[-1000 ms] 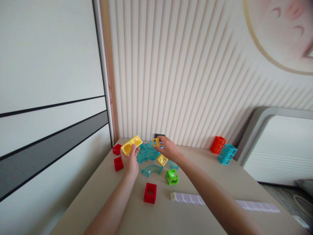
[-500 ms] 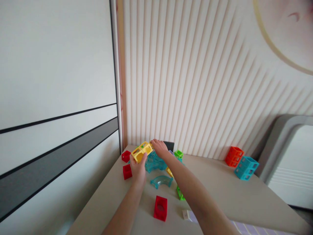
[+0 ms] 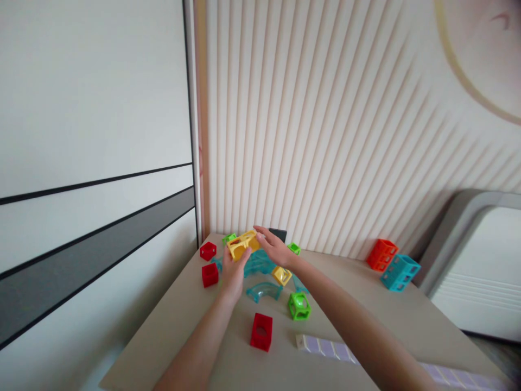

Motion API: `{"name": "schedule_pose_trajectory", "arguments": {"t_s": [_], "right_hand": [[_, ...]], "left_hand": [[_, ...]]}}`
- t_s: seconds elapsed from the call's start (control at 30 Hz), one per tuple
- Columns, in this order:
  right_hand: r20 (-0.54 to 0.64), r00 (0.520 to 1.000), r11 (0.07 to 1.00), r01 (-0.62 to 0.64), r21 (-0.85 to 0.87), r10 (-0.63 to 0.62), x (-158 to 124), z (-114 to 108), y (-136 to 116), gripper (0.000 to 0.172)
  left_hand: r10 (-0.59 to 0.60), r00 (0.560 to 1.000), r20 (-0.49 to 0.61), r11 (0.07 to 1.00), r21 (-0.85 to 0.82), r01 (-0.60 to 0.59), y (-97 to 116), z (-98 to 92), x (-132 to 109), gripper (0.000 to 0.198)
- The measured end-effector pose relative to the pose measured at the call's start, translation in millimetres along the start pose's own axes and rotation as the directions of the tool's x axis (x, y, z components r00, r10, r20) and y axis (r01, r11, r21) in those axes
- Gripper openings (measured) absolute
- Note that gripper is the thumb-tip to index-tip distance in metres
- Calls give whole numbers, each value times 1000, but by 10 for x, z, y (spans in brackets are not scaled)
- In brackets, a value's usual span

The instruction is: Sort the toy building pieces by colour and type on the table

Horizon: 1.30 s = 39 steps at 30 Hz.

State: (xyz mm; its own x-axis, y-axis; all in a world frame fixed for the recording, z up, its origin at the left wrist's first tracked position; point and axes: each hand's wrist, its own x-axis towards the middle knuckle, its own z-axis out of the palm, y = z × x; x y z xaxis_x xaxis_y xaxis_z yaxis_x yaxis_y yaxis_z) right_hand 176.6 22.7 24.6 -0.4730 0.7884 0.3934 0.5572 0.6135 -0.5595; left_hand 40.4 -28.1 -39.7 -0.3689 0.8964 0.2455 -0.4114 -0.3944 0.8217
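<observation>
My left hand (image 3: 235,270) is closed around the lower left of a pair of joined yellow cube blocks (image 3: 244,244), holding them tilted above the table. My right hand (image 3: 275,248) lies against their right end, its fingers stretched out along the upper edge. Below and behind the hands are see-through blue track pieces (image 3: 259,264), partly hidden. A curved blue track piece (image 3: 264,290) lies nearer to me. To its right are a single yellow cube (image 3: 281,275) and a green cube (image 3: 299,306).
Red blocks (image 3: 210,275) sit at the left, with another red block (image 3: 261,331) in front. Stacked orange cubes (image 3: 381,254) and blue cubes (image 3: 400,272) stand at the right back. A lilac strip (image 3: 325,346) crosses the table front. A ribbed wall (image 3: 285,119) rises behind.
The joined yellow blocks have turned to a flatter angle. My right hand's fingers have straightened along their end, and the view has shifted slightly, showing more of the green and yellow cubes.
</observation>
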Motion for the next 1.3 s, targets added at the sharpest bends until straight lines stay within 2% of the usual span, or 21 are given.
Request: {"name": "schedule_pose_trajectory", "arguments": {"t_s": [0.1,0.17,0.23,0.3,0.33,0.4,0.43,0.53,0.67,0.77,0.83,0.93,1.0,1.07,1.17,1.23,1.3], "right_hand": [[-1,1000,987,-30,159,30,-292,-162,-116,41],[-21,998,991,-51,122,54,-438,-298,-139,39],[-51,998,998,-44,47,46,-542,-456,-102,39],[-98,994,997,-60,-49,55,-629,-631,-2,40],[-117,990,988,-95,-119,81,-675,-722,68,40],[-128,976,932,-209,-296,178,-788,-895,236,42],[-101,965,878,-261,-401,241,-855,-968,327,44],[-3,929,790,-317,-525,371,-1087,-1082,574,45],[98,891,765,-319,-560,443,-1351,-977,770,50],[151,873,769,-312,-559,463,-1443,-865,842,57],[174,869,781,-308,-544,463,-1452,-879,892,66],[115,877,774,-342,-532,466,-1426,-1124,1014,74],[-31,873,725,-423,-543,486,-1433,-1422,1132,65],[-252,822,630,-557,-541,510,-1506,-1757,1266,53],[-545,656,469,-755,-458,522,-1761,-2164,1465,48],[-645,535,390,-844,-369,546,-1976,-2312,1583,47],[-673,450,354,-890,-286,587,-2165,-2378,1686,49]], "left_hand": [[-71,974,215,997,11,71,52,47,-60,47],[-110,935,338,992,97,82,96,68,-63,41],[-141,897,419,969,243,39,147,79,-12,39],[-143,895,423,891,448,-69,198,73,98,40],[-127,907,401,812,567,-137,220,62,172,40],[-105,929,354,709,682,-180,252,23,339,39],[-93,938,333,662,724,-192,257,-4,424,41],[-80,952,295,513,831,-215,212,-86,632,37],[-132,947,292,348,908,-231,36,-146,740,20],[-169,935,313,265,928,-262,-109,-149,734,18],[-177,928,329,225,931,-287,-181,-142,719,20],[-168,920,353,185,928,-323,-237,-132,699,25],[-153,915,373,169,922,-348,-244,-129,686,27],[-134,908,397,162,913,-375,-239,-128,669,28],[-104,895,434,169,895,-414,-222,-133,630,33],[-77,889,451,180,883,-433,-207,-140,593,37],[-36,888,458,193,875,-444,-185,-150,542,38]]}}
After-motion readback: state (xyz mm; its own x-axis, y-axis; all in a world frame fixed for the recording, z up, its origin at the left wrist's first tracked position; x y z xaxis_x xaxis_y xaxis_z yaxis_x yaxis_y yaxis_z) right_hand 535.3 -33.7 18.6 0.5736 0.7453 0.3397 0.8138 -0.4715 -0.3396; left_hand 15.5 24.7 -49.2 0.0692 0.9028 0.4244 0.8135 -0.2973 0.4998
